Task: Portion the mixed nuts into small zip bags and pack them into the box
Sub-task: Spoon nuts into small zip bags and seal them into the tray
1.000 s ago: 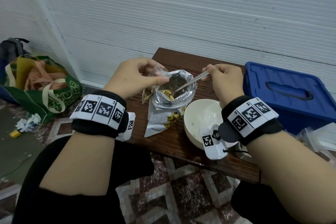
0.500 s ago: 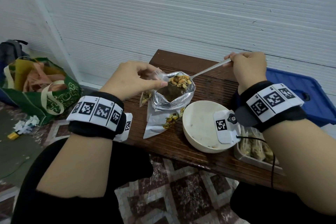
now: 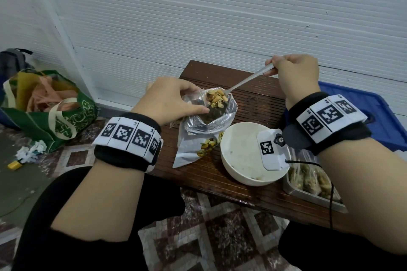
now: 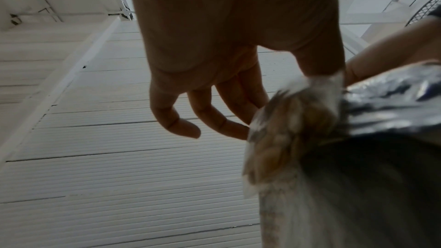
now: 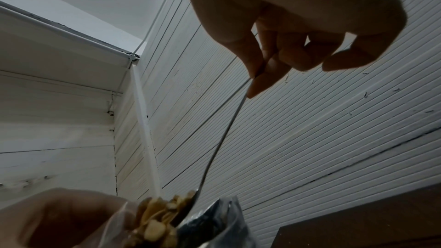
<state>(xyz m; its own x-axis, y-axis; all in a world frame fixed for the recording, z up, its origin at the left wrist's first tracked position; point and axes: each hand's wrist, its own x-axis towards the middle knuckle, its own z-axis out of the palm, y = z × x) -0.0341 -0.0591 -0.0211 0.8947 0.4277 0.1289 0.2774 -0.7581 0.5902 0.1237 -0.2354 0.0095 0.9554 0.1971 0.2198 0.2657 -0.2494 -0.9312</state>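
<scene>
Home floor corner: patterned tiles (image 3: 211,222), shopping bag (image 3: 66,116), low wooden table (image 3: 253,103)

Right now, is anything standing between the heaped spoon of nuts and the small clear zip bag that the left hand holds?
Nothing visible. The metal spoon, heaped with mixed nuts, hangs above the silver foil nut pouch, beside the small clear zip bag in the left hand.

Heaped mixed nuts (image 3: 217,99) on a spoon (image 3: 242,82) (metal) above the open foil pouch (image 3: 203,130).

Shiny foil pouch (image 3: 204,136), metal spoon (image 3: 246,80) (matt), ribbed dark wood table (image 3: 253,103)
</scene>
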